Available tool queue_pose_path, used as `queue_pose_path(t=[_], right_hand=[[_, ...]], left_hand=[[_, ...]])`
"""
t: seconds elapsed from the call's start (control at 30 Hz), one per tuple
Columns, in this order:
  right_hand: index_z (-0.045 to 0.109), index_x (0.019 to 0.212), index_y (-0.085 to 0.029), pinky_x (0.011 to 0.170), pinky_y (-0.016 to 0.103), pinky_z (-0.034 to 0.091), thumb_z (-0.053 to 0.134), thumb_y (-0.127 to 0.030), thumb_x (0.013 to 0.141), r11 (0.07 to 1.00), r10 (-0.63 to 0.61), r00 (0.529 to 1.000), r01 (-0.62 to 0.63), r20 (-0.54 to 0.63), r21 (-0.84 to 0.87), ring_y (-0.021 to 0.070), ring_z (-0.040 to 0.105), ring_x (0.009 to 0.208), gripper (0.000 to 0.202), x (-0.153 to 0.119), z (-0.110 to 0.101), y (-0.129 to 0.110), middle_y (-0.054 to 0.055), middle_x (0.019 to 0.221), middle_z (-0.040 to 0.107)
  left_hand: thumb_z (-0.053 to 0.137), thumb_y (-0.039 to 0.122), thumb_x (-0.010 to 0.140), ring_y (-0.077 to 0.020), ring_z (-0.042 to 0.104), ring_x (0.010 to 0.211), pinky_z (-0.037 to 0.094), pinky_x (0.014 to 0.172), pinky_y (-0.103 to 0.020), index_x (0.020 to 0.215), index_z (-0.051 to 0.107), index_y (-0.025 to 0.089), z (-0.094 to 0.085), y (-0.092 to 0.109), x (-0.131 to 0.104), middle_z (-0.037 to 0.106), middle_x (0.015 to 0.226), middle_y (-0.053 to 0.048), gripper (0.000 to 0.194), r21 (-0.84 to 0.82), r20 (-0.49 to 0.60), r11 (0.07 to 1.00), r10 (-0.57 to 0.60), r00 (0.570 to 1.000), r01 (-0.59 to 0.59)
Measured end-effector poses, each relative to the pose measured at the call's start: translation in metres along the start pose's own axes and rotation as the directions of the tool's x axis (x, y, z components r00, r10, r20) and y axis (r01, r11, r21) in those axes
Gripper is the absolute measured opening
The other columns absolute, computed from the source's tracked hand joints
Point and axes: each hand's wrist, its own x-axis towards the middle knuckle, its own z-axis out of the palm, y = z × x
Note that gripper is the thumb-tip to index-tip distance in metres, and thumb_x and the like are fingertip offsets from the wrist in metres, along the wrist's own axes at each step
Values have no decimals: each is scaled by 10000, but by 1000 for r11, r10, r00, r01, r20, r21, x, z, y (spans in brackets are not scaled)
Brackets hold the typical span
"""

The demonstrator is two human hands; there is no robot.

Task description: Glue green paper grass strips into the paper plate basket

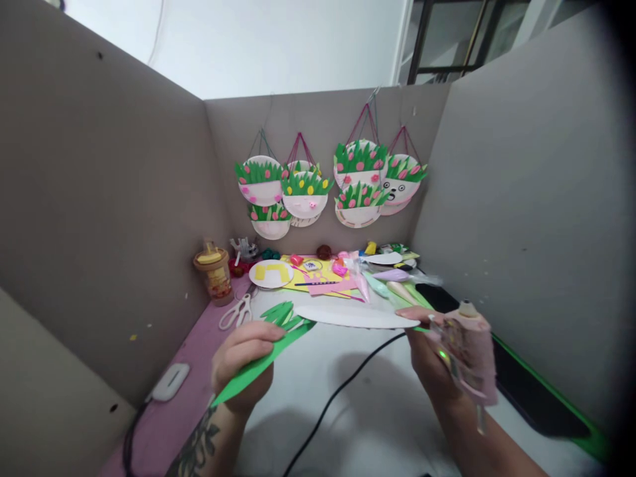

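Note:
My left hand (pixel 246 361) is closed around a green paper grass strip (pixel 256 368), its cut blades fanning out beyond the fingers. A white paper plate (pixel 358 317), seen nearly edge-on, spans the gap between my hands; its left end meets the grass blades. My right hand (pixel 422 341) pinches the plate's right edge. The same hand also carries a pink glue gun (pixel 472 351), nozzle up, with a small green light lit and a clear stick jutting from its lower end. How the fingers wrap the glue gun is partly hidden.
White scissors (pixel 237 311), a lidded cup (pixel 214 271) and a plate with yellow pieces (pixel 271 273) lie left. Piping bags (pixel 377 285) and coloured paper sit behind. A black cable (pixel 342 391) crosses the table. Decorated plates (pixel 305 195) hang on the grey back panel.

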Motion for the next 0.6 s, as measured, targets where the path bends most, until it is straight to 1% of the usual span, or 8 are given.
queue_pose_path(t=[0.1,0.17,0.27,0.37,0.43,0.53,0.57,0.6], right_hand=[[659,705,-225,698,323,492,630,-194,755,1000,-5,1000,5,-2,0,198,638,670,66,0,0,0,23,680,673],[662,721,-226,700,324,489,628,-188,759,1000,-2,1000,2,17,11,196,643,669,64,0,-1,-2,21,684,676],[668,707,-218,670,314,482,624,-194,766,1000,-9,1000,9,24,-12,187,635,634,78,4,-2,-10,20,654,668],[670,659,-206,622,297,468,633,-211,765,997,-47,999,46,-8,-62,167,600,569,112,8,-3,-18,16,590,637],[672,645,-200,606,291,461,631,-213,769,994,-67,997,64,-24,-90,158,578,550,131,10,-2,-21,17,578,625],[675,651,-198,612,296,457,617,-201,777,993,-62,997,58,-35,-100,162,573,562,139,10,-1,-22,25,596,634],[675,652,-199,615,297,456,615,-196,778,994,-62,997,58,-36,-94,164,573,566,140,10,0,-22,26,599,638],[673,650,-200,618,299,455,615,-190,776,994,-65,997,61,-35,-87,164,574,568,139,10,0,-23,26,599,640]], left_hand=[[601,40,767,-140,671,737,587,633,-284,837,565,161,2,-1,-2,684,837,-22,144,13,81,1000,-3,997,1],[599,31,759,-135,669,730,583,629,-273,835,565,163,4,-2,-4,682,822,-18,156,9,93,1000,-20,995,19],[606,28,747,-128,660,705,579,612,-268,831,564,165,6,-4,-4,675,806,-10,166,-3,18,1000,-21,1000,21],[634,21,718,-127,650,668,576,580,-274,810,556,157,5,-3,-1,670,796,-5,182,25,-81,1000,18,997,-16],[658,15,690,-127,645,638,570,551,-270,791,549,148,0,-1,1,665,777,-2,200,50,-119,997,62,991,-56],[697,35,660,-129,643,609,566,526,-269,765,534,155,-9,4,1,662,756,10,228,93,-133,987,146,980,-134],[713,69,663,-126,644,604,567,529,-267,756,527,168,-13,5,-1,663,752,19,230,117,-124,986,137,983,-122],[724,115,674,-122,645,604,570,539,-267,749,521,181,-16,7,-3,664,747,27,226,142,-104,986,103,989,-88]])
